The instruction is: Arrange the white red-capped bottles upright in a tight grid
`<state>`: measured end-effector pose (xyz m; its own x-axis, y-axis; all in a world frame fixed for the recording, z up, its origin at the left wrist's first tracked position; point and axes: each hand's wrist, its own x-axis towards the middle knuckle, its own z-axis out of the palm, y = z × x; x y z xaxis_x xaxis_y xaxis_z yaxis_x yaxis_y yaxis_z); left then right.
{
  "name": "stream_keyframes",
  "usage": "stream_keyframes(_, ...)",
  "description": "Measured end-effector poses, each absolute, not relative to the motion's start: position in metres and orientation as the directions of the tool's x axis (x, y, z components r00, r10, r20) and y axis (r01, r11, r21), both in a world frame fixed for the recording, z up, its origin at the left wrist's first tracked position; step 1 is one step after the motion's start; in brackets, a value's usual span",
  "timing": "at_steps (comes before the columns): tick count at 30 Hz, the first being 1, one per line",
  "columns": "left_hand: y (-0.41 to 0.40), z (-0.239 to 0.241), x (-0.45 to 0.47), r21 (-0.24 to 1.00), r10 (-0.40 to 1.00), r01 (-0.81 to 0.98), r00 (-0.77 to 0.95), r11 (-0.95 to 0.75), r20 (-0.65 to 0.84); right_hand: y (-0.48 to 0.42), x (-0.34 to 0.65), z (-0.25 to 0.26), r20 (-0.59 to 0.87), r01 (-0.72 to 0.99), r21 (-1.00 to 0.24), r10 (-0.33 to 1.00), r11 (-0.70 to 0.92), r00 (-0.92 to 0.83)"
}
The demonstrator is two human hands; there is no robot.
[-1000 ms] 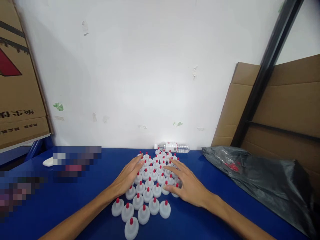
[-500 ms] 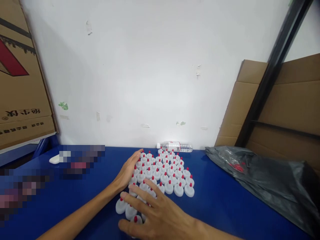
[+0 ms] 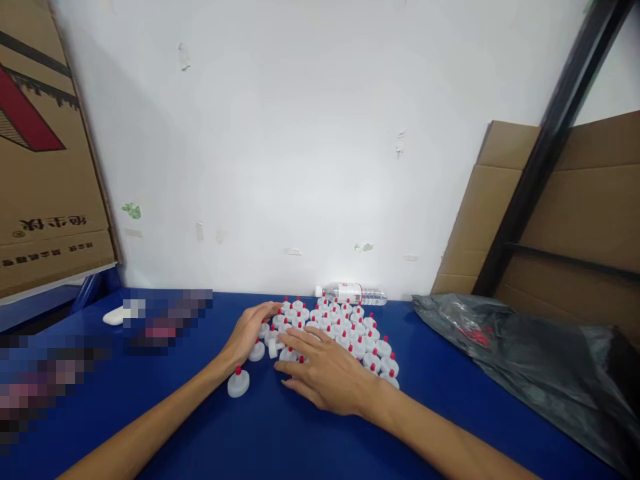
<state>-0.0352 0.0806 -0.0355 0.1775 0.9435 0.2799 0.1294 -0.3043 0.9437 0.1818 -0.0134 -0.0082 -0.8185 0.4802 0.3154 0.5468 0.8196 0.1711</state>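
Several white round caps with red tips [image 3: 342, 339] stand packed together on the blue table. My left hand [image 3: 249, 330] lies along the group's left edge, fingers stretched out and touching or very near the caps there. Over the near side of the group, my right hand [image 3: 325, 370] is spread open, palm down, hiding some caps. One white cap lies tipped on its side [image 3: 273, 347] by the right fingertips. A single cap [image 3: 239, 385] stands apart, below my left wrist. Neither hand grips anything.
A clear water bottle [image 3: 373, 296] lies against the wall behind the caps. A dark plastic bag with red bits [image 3: 530, 360] covers the right side. Cardboard boxes stand left [image 3: 50, 173] and right [image 3: 590, 220]. A white object [image 3: 114, 316] lies at left, near blurred patches.
My right hand has moved forward, and the nearest caps have shifted away from me into a tighter group. One cap has tipped over. My left hand stays at the left edge, its fingers now more bent.
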Motion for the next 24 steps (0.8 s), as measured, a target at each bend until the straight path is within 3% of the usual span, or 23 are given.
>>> stream_keyframes(6,0.073,-0.032,-0.034,0.931,0.943,0.17,0.142,-0.322,0.3,-0.014,0.189,0.011,0.411,0.477,0.348,0.325,0.807,-0.851)
stream_keyframes(10,0.065,-0.031,-0.033,0.934,0.959,0.216,0.069,-0.283,0.275,0.008,0.237,0.038,0.622,0.567,0.321,0.282,0.759,-0.73)
stream_keyframes(13,0.058,-0.03,-0.032,0.924,0.957,0.251,0.051,-0.29,0.286,0.032,0.293,0.036,0.727,0.713,0.128,0.423,0.69,-0.54)
stream_keyframes(15,0.053,-0.029,-0.031,0.911,0.953,0.281,0.057,-0.303,0.299,0.043,0.329,0.02,0.731,0.806,-0.075,0.582,0.588,-0.357)
stream_keyframes(17,0.048,-0.027,-0.03,0.899,0.95,0.31,0.059,-0.309,0.306,0.05,0.357,-0.003,0.712,0.833,-0.186,0.656,0.522,-0.252)
stream_keyframes(20,0.042,-0.022,-0.028,0.887,0.953,0.352,0.055,-0.298,0.298,0.059,0.382,-0.037,0.557,0.761,-0.533,0.83,0.371,-0.015)
stream_keyframes(22,0.038,-0.018,-0.027,0.88,0.957,0.38,0.061,-0.286,0.284,0.065,0.386,-0.053,0.466,0.684,-0.656,0.884,0.319,0.035)
stream_keyframes(24,0.034,-0.016,-0.027,0.876,0.963,0.4,0.08,-0.269,0.258,0.068,0.382,-0.065,0.403,0.647,-0.704,0.915,0.291,0.027)
